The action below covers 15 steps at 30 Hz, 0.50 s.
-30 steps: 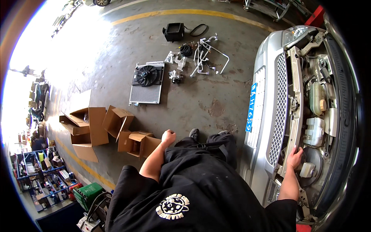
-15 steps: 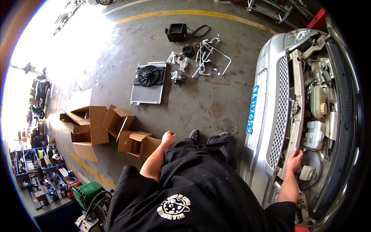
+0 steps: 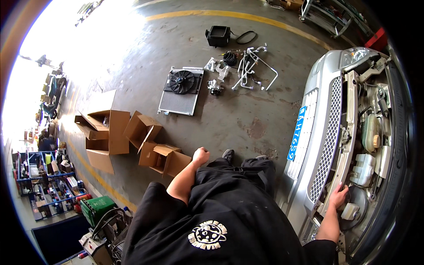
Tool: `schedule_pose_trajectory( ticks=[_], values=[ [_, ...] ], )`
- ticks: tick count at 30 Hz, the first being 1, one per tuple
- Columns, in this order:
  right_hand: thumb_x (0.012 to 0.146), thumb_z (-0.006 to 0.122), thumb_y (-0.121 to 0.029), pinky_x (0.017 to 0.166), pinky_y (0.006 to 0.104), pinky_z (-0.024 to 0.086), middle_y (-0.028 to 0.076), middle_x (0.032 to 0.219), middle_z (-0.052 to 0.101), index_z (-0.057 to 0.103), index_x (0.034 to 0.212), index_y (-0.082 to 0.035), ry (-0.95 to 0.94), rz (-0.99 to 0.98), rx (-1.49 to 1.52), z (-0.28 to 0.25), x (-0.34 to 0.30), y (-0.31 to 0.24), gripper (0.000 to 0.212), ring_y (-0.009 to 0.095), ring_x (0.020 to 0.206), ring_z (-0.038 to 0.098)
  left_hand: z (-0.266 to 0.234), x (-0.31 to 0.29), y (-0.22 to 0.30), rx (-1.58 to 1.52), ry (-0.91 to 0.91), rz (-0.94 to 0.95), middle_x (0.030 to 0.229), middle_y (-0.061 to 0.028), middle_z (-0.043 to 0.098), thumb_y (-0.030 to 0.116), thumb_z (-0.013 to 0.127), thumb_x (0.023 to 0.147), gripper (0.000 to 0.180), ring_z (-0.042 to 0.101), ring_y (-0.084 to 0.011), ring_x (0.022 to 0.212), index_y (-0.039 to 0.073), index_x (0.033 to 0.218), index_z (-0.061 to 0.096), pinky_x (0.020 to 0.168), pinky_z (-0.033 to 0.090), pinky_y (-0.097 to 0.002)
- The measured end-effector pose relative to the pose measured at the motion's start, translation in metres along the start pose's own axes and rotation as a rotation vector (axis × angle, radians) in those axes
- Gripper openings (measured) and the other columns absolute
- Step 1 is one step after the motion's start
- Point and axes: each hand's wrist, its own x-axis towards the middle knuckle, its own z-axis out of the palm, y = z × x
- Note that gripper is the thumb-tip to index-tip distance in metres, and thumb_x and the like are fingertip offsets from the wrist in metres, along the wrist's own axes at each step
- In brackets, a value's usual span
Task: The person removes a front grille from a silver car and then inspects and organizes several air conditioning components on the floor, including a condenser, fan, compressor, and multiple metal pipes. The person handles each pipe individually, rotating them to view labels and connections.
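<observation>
My left hand (image 3: 201, 156) hangs in front of my body above the floor, fingers curled into a loose fist, with nothing showing in it. On the right, my right hand (image 3: 338, 196) rests at the front crossmember (image 3: 347, 152) of a silver car with its engine bay exposed. Its thumb and a finger are apart; the other fingers are partly hidden. Beside that hand are a round black brake booster (image 3: 360, 207) and a small whitish reservoir (image 3: 350, 211). A translucent tank (image 3: 363, 170) sits just beyond.
On the floor ahead lie a condenser (image 3: 176, 104) with a black fan (image 3: 182, 82), a compressor (image 3: 215, 87), metal pipes (image 3: 249, 66), a coiled black hose (image 3: 229, 58) and a black housing (image 3: 218, 36). Opened cardboard boxes (image 3: 119, 132) stand left. Blue shelving (image 3: 48, 183) holds supplies.
The view has shifted slightly, so the floor parts and car appear farther right. My left hand stays loosely closed, and my right hand remains at the car's front crossmember.
</observation>
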Motion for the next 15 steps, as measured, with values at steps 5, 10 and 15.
schedule_pose_trajectory(
  ticks=[5,10,15],
  values=[
    [0.096,0.044,-0.058,0.08,0.054,0.048,0.022,0.117,0.064,0.049,0.129,-0.014,0.015,-0.023,-0.017,0.009,0.003,0.005,0.055,0.047,0.101,0.061,0.0,0.004,-0.004,0.034,-0.026,-0.007,0.097,-0.0215,0.071,0.02,0.059,0.078,0.028,0.068,-0.0354,0.095,0.002,0.095,0.073,0.087,0.054,-0.041],
    [0.096,0.043,-0.059,0.08,0.0544,0.048,0.022,0.12,0.063,0.049,0.129,-0.013,0.033,-0.053,-0.028,0.005,0.005,0.015,0.056,0.047,0.102,0.06,-0.002,-0.006,0.017,-0.052,-0.006,-0.042,0.094,-0.022,0.071,0.02,0.059,0.078,0.029,0.069,-0.0352,0.093,0.001,0.096,0.072,0.086,0.054,-0.0409],
    [0.097,0.045,-0.055,0.082,0.0541,0.047,0.023,0.119,0.062,0.049,0.127,-0.009,0.032,-0.083,0.0,0.013,0.01,0.018,0.055,0.047,0.103,0.059,-0.004,-0.007,0.013,-0.055,-0.043,-0.069,0.096,-0.0201,0.071,0.023,0.061,0.08,0.028,0.068,-0.0347,0.092,0.002,0.095,0.071,0.086,0.053,-0.0409]
  ],
)
